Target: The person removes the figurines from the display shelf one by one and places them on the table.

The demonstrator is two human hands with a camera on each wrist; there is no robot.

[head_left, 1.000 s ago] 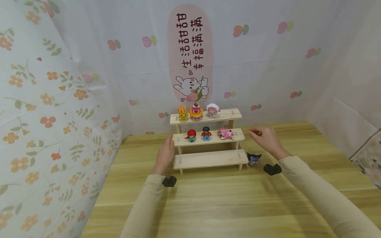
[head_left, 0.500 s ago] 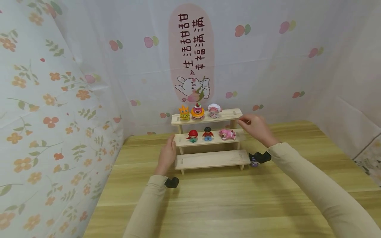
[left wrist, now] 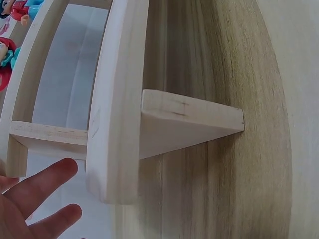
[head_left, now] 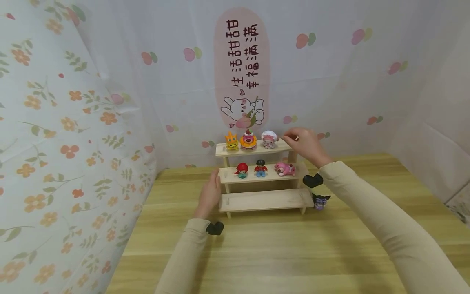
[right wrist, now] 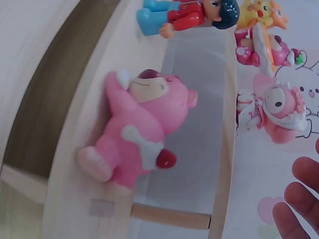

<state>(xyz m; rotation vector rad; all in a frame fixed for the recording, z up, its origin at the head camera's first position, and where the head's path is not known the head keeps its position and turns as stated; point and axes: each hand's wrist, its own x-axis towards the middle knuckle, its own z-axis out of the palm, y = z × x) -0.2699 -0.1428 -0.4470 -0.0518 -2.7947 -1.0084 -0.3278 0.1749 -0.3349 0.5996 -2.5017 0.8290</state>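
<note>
My left hand (head_left: 209,196) touches the left end of the middle step of a three-step wooden display stand (head_left: 266,200). In the left wrist view its fingers (left wrist: 42,186) look straight beside the stand's end. My right hand (head_left: 308,145) is at the right end of the top step, fingertips close to a pink figurine in a white hat (head_left: 269,141). The right wrist view shows loosely bent fingers (right wrist: 299,199) just apart from that white-hatted figurine (right wrist: 276,107); the thumb is out of that view. A pink bear figurine (head_left: 284,168) lies on the middle step below.
The top step also bears a yellow figurine with orange spikes (head_left: 231,141) and a bear in an orange ring (head_left: 248,141). A red-haired figurine (head_left: 242,170) and a red-jacketed one (head_left: 260,168) share the middle step. A black-eared purple figurine (head_left: 320,201) stands right of the bottom step.
My right hand has moved from beside the middle step, up and left to the white-hatted figurine on the top step. The left hand has stayed at the stand's left end.
</note>
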